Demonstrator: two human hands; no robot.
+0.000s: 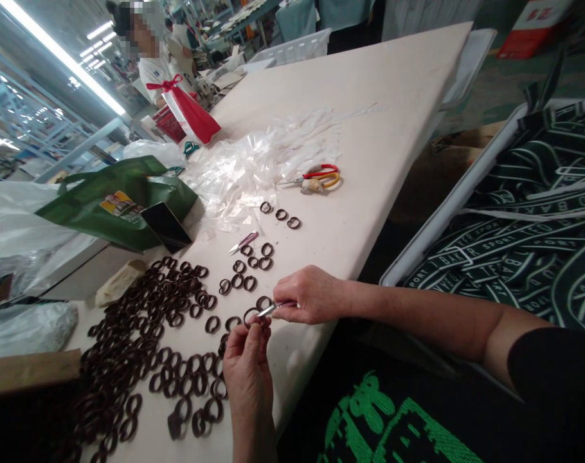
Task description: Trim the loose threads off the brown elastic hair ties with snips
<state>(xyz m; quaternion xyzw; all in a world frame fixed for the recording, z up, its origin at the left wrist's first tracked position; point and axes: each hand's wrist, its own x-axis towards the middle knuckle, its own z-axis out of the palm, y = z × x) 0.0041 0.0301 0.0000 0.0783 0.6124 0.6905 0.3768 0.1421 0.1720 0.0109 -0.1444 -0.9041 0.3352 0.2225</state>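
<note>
Brown rings [148,302] heap over the lower left of the frame, on the counter [393,96]. I have one loop [249,315] pinched in my left hand [248,360] at lower centre; my right hand [312,296] grips snips [268,310], their tip at that loop. I judge this piece partway through; small groups lie apart near mid-frame, but I cannot tell which are finished, and the heap suggests plenty left. At right, a white-rimmed bin [459,188] holds dark lettered straps [514,244]. Upper left, the green bag [87,209] hides its contents.
</note>
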